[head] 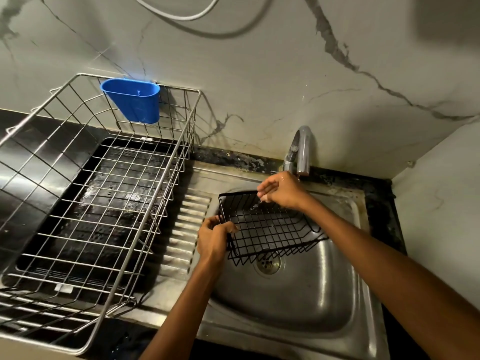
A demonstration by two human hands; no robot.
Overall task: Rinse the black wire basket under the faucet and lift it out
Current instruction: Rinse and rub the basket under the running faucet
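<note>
The black wire basket (267, 227) hangs tilted over the steel sink (298, 302), just above the drain. My left hand (214, 239) grips its near left rim. My right hand (281, 190) is at the far rim, fingers curled on the top wire, directly below the spout of the metal faucet (301, 152). Water drips over my right hand and into the basket.
A large steel wire dish rack (98, 193) stands on the dark counter to the left, with a blue plastic cup holder (133, 102) hooked on its back rim. A ribbed drainboard (187, 229) lies between rack and sink. Marble walls close the back and right.
</note>
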